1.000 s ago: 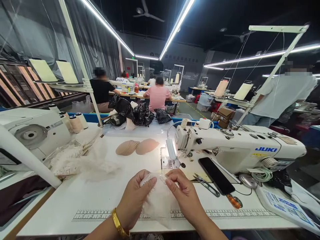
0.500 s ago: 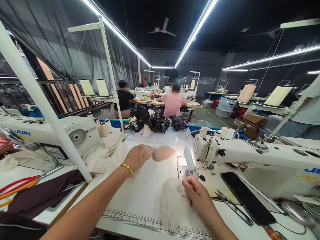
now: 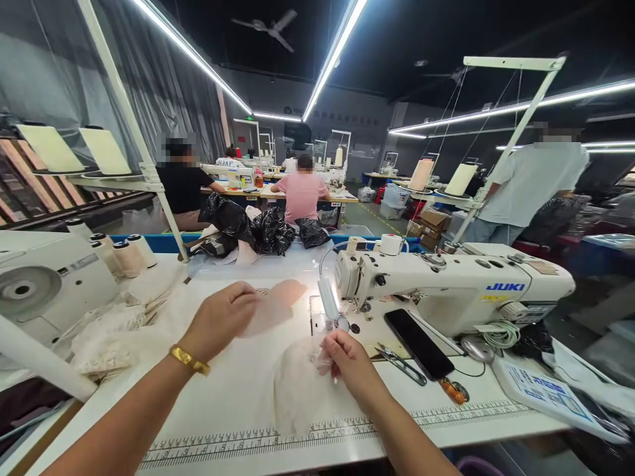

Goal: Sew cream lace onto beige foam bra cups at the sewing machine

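My left hand (image 3: 231, 314), with a gold bracelet at the wrist, pinches a thin, sheer beige piece (image 3: 270, 319) above the white table. Behind that piece lies a peach-toned oval piece (image 3: 289, 292), partly overlapped by it. My right hand (image 3: 347, 360) pinches the edge of a pale lace piece (image 3: 295, 390), which hangs over the table near the printed ruler. Just beyond my right hand are the sewing machine's needle area and a small lit lamp (image 3: 327, 301).
A white sewing machine (image 3: 431, 277) stands at the right, with a black phone (image 3: 418, 344), thread snips (image 3: 403, 365) and an orange object (image 3: 454, 391) before it. Lace pieces (image 3: 112, 350) and thread cones (image 3: 129, 256) are at the left. Black bags (image 3: 272, 230) lie behind; people sit beyond.
The view has turned to the right. My left hand has lifted the sheer piece off the table and drawn it nearer. My right hand still pinches the lace.
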`<state>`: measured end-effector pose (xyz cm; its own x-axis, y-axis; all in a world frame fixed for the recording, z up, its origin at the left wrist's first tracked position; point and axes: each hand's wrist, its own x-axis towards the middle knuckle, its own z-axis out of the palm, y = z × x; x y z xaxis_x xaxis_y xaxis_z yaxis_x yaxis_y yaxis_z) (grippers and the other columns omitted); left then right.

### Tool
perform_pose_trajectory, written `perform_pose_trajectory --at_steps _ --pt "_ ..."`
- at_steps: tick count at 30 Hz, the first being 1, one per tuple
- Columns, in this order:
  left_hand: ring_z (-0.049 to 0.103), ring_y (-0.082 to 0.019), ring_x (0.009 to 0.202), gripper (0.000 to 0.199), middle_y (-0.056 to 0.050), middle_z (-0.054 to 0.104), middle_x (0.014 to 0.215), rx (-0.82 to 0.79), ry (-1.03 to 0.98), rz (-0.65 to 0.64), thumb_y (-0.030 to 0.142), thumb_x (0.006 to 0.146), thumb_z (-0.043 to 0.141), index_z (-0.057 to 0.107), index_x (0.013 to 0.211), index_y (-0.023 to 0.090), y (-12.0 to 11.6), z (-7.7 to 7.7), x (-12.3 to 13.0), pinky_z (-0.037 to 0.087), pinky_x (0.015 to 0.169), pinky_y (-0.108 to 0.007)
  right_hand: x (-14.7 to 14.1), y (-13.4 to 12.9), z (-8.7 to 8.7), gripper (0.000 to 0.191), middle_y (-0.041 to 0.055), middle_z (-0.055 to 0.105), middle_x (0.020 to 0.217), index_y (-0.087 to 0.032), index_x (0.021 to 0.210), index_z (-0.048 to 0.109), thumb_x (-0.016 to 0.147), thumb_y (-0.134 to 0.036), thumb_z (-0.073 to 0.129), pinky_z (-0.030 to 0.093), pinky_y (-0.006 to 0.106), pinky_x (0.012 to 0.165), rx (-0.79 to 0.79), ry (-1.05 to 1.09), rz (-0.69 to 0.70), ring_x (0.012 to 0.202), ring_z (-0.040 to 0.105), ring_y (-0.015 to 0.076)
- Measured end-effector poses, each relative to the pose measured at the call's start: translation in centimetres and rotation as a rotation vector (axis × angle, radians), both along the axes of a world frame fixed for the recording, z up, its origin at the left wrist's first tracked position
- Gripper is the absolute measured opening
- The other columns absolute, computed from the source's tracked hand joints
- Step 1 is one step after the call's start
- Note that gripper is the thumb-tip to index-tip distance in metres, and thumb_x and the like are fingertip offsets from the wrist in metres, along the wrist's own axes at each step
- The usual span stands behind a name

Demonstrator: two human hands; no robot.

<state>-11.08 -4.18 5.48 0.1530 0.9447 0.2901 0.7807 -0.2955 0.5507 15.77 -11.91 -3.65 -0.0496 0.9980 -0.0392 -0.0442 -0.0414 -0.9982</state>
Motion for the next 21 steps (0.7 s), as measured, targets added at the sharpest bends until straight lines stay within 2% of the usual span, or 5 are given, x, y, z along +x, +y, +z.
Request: perform_pose_trajectory --at_steps 4,11,13,16,21 --pt "0.064 -0.023 0.077 0.018 0.001 0.07 0.083 -0.241 -0.173 -0.245 0.038 0.085 0.057 0.066 0.084 0.022 -4.1 -0.7 3.3 0.045 0.063 -0.028 0.2 -0.7 0.4 0.061 0.0014 0.067 0.078 -0.019 0.091 0.066 0.089 -0.08 0.06 0.043 0.029 0.064 0.016 0.081 -0.007 0.067 0.064 0.017" --pt "0.066 -0.028 0.086 0.017 -0.006 0.073 0.091 -0.121 0.051 -0.335 0.028 0.083 0.049 0.064 0.089 0.02 -4.5 -1.8 6.1 0.049 0.078 -0.039 -0.1 -2.0 0.9 0.034 -0.0034 0.058 0.075 -0.021 0.093 0.068 0.083 -0.051 0.08 0.05 0.031 0.072 0.092 -0.032 0.035 0.074 0.064 0.0183" --pt "0.067 -0.033 0.108 0.036 -0.012 0.073 0.116 -0.081 0.075 -0.459 0.028 0.08 0.055 0.066 0.112 0.018 -4.3 -1.4 6.5 0.051 0.095 -0.046 -0.2 -2.6 2.4 0.018 -0.0032 0.059 0.074 -0.022 0.091 0.069 0.089 -0.039 0.073 0.049 0.031 0.074 0.139 -0.151 0.074 0.075 0.063 0.0181" --pt "0.051 -0.036 0.141 0.077 -0.015 0.055 0.154 -0.21 0.047 -0.725 0.026 0.076 0.066 0.048 0.151 0.021 -4.7 0.0 7.1 0.039 0.117 -0.052 0.2 -4.0 5.8 0.006 -0.0017 0.068 0.077 -0.023 0.091 0.072 0.092 -0.024 0.066 0.046 0.029 0.071 0.204 -0.371 0.23 0.075 0.064 0.0182" --pt "0.059 -0.034 0.132 0.092 -0.009 0.067 0.139 -0.612 -0.11 -1.004 0.026 0.072 0.076 0.04 0.157 0.029 -6.1 1.6 6.9 0.04 0.117 -0.049 1.6 -6.6 10.5 0.016 0.0 0.078 0.09 -0.029 0.103 0.079 0.094 -0.019 0.07 0.05 0.029 0.075 0.278 -0.603 0.486 0.082 0.07 0.0207"
